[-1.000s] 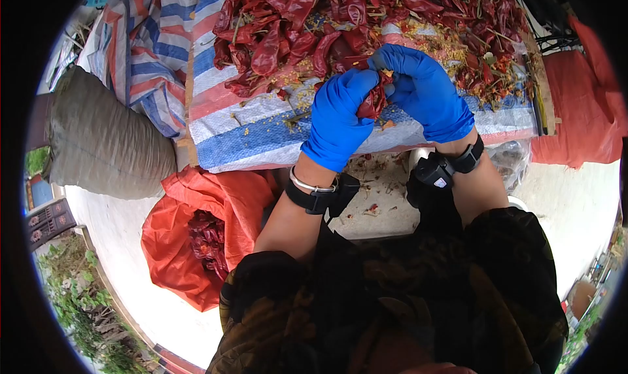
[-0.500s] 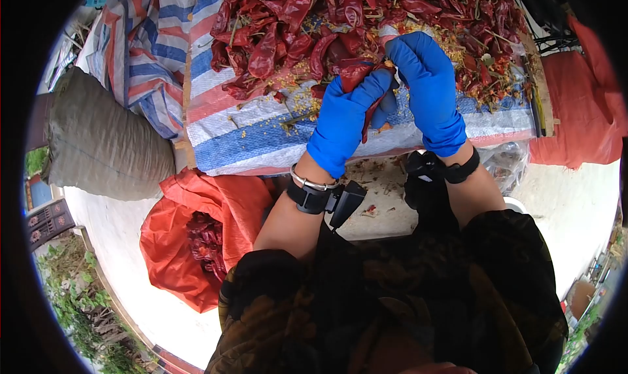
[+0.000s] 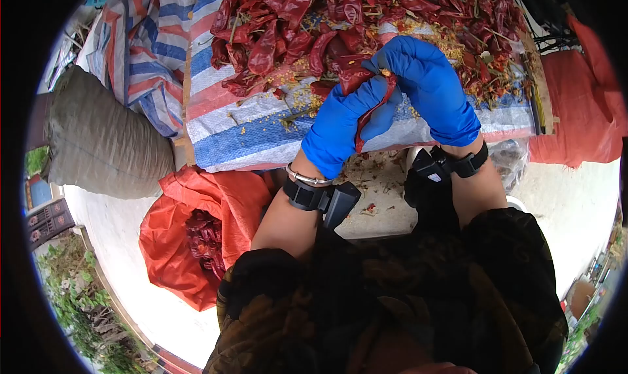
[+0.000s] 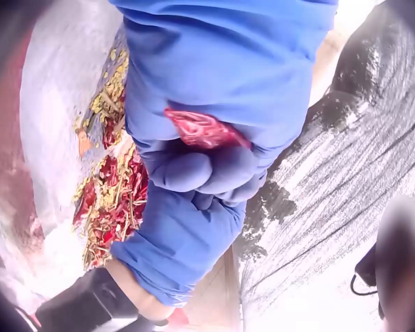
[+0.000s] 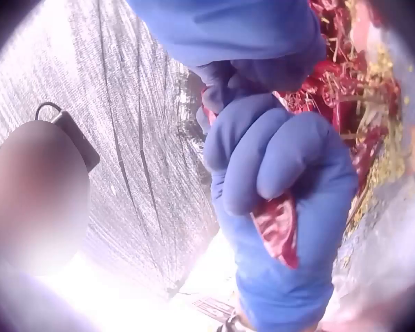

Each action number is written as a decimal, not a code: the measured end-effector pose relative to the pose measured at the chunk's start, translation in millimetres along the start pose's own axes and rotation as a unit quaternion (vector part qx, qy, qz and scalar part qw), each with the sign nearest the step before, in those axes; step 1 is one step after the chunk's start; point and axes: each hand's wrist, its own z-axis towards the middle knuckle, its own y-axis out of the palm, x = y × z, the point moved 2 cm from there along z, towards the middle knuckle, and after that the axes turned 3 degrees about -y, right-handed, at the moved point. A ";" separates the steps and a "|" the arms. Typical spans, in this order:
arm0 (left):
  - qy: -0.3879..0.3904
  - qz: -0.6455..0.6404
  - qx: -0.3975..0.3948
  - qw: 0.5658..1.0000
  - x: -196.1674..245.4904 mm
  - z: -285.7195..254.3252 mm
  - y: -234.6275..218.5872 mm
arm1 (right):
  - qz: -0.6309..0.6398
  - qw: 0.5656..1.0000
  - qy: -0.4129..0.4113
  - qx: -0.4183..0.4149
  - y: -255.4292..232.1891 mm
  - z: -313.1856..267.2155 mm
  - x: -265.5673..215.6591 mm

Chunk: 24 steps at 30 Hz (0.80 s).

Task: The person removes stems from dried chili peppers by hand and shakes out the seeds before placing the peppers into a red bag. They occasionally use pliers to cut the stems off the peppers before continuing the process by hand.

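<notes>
Over the front of the striped sheet, both hands wear blue gloves and meet at one dried red chili pepper point(image 3: 373, 110). My left hand point(image 3: 335, 127) grips the pepper, its fingers curled round it. The pepper's lower end sticks out of the left fist in the right wrist view, as a wrinkled red flap point(image 5: 277, 228). My right hand point(image 3: 433, 91) bends over the pepper's upper end and pinches it there, close to the left thumb. A small yellowish-orange bit shows between the fingertips in the head view. The right fingertips are partly hidden behind the glove.
A heap of dried red chilies point(image 3: 288, 21) covers the back of the striped sheet point(image 3: 235, 135), with loose yellow seeds and stems scattered about. An open red sack point(image 3: 170, 250) with chilies stands at the lower left. A full grey-green sack point(image 3: 108, 135) leans beside the table.
The right hand moved slightly away from the left, then came back and turned over the pepper's upper end. The pepper's lower strip now hangs below the left fingers. The left hand keeps its grip.
</notes>
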 end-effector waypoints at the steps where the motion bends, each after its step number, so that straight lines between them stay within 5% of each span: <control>1: -0.002 0.001 0.000 1.000 1.7 -1.5 1.6 | 0.001 1.000 0.000 0.002 -1.1 0.6 3.9; 3: 0.013 0.142 0.057 0.988 6.7 -3.6 4.7 | 0.048 0.998 0.031 0.023 -3.1 2.9 13.9; 7: 0.057 0.110 0.054 0.991 7.9 0.5 2.3 | 0.163 0.981 0.060 0.081 -8.5 6.0 12.4; 9: 0.066 0.101 0.060 0.991 10.6 -3.5 -1.5 | 0.179 0.975 0.001 0.130 -45.0 16.4 20.3; 10: 0.067 0.102 0.061 0.991 13.5 -4.0 -3.2 | 0.049 0.976 -0.053 0.203 -53.4 14.7 7.4; 13: 0.148 0.021 0.103 0.983 25.2 -3.5 -12.6 | -0.339 0.869 -0.216 0.289 -85.0 9.9 -28.0; 14: 0.216 0.013 0.155 0.964 29.9 -3.3 -17.9 | -0.338 0.869 -0.216 0.288 -102.5 9.4 -32.3; 16: 0.304 0.030 0.241 0.921 36.3 -5.8 -30.0 | -0.661 0.648 -0.238 0.293 -114.5 10.3 -43.9; 19: 0.314 0.133 0.290 0.894 37.7 -8.8 -34.9 | -0.702 0.593 -0.277 0.281 -95.2 16.2 -30.0; 20: 0.315 0.133 0.291 0.894 37.5 -7.9 -34.8 | -0.668 0.650 -0.278 0.233 -81.5 20.6 -22.0; 22: 0.301 0.099 0.310 0.896 34.5 -5.1 -34.1 | -0.643 0.674 -0.347 0.107 -37.9 27.0 -12.1; 24: 0.322 0.143 0.310 0.883 33.2 -3.6 -29.8 | -0.617 0.712 -0.324 0.090 -13.0 27.6 16.0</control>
